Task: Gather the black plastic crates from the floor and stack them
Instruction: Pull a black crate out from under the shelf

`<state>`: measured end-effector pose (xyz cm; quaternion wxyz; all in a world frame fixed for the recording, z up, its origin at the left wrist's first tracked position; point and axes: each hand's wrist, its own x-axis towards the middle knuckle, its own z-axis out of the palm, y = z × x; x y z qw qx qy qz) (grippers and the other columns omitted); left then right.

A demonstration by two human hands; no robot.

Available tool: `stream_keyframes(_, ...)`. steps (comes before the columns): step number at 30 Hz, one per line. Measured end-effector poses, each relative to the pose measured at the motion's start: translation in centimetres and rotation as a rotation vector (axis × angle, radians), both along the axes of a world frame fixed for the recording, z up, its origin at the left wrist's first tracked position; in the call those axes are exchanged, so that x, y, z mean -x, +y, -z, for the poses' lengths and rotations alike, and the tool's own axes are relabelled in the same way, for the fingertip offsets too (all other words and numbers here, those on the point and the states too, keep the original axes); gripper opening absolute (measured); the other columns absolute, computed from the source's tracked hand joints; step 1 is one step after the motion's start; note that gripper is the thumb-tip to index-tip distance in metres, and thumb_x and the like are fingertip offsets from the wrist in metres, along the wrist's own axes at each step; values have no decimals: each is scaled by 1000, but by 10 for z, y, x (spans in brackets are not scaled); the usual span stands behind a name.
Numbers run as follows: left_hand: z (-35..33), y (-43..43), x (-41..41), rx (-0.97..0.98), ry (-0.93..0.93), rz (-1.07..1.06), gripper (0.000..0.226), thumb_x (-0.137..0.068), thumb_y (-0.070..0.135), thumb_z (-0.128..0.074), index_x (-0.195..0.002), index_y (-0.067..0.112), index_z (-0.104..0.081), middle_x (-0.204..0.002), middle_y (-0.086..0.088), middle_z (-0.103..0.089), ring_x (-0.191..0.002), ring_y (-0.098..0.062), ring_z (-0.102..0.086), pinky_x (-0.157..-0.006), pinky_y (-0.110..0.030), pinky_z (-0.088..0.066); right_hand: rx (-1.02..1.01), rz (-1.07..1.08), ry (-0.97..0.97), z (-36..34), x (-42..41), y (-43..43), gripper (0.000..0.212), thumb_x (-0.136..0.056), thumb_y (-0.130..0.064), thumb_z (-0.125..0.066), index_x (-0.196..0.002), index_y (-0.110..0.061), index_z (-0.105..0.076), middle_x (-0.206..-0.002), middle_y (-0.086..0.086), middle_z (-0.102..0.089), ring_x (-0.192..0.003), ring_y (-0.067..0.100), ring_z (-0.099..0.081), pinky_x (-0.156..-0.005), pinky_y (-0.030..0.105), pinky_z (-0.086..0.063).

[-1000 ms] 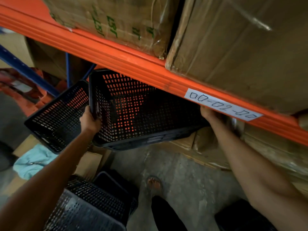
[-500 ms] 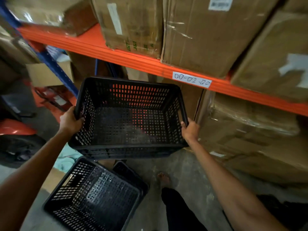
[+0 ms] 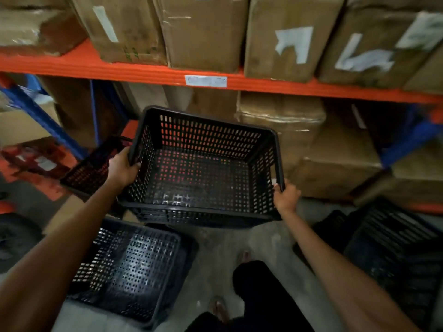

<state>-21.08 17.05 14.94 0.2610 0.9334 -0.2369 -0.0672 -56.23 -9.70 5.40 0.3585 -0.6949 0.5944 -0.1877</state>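
Note:
I hold a black perforated plastic crate (image 3: 201,178) in the air in front of me, its open top facing me. My left hand (image 3: 121,167) grips its left rim and my right hand (image 3: 286,196) grips its right rim. Below it on the floor at lower left sits another black crate (image 3: 127,271), open side up. A third black crate (image 3: 92,168) lies tilted behind my left hand. More black crates (image 3: 395,255) sit on the floor at the right, dark and blurred.
An orange shelf beam (image 3: 143,74) runs across, with cardboard boxes (image 3: 203,32) on it and more boxes (image 3: 282,125) beneath. A blue rack upright (image 3: 40,116) stands at left. My feet (image 3: 243,256) are on the concrete floor (image 3: 223,245) between the crates.
The held crate came out from under the shelf beam, levelled out and shifted right. My view swung right, bringing the crates at the right into sight.

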Motion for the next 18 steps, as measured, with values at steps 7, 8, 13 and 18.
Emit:
stream_keyframes(7,64,-95,91,-118,201,116,51,-83,13,-68,-131,8,-55,-118,-22,-67,-112,-36,-63,-100,-43,-48,-63,168,172,25,138,-35,33,-96,-23,-57,-125,-8,-65,-111,21,-70,-109,38,-64,-93,46,-53)
stream_keyframes(8,75,-104,100,-153,215,119,52,-83,14,-68,-132,8,-54,-119,-22,-67,-112,-36,-63,-100,-43,-49,-80,183,192,30,150,-43,33,-96,-23,-58,-126,-9,-65,-111,20,-70,-108,38,-64,-92,46,-54)
stream_keyframes(13,152,-129,150,-333,266,131,50,-83,16,-70,-130,4,-56,-117,-28,-66,-109,-43,-63,-93,-45,-49,-201,181,323,90,204,-60,27,-97,-25,-58,-115,-8,-68,-99,21,-71,-98,38,-66,-81,45,-57)
stream_keyframes(18,258,-122,175,-455,369,126,56,-86,14,-67,-137,6,-48,-127,-25,-62,-119,-41,-57,-105,-44,-44,-236,136,427,178,227,-62,25,-97,-22,-57,-114,-6,-67,-101,22,-71,-99,39,-66,-77,42,-55)
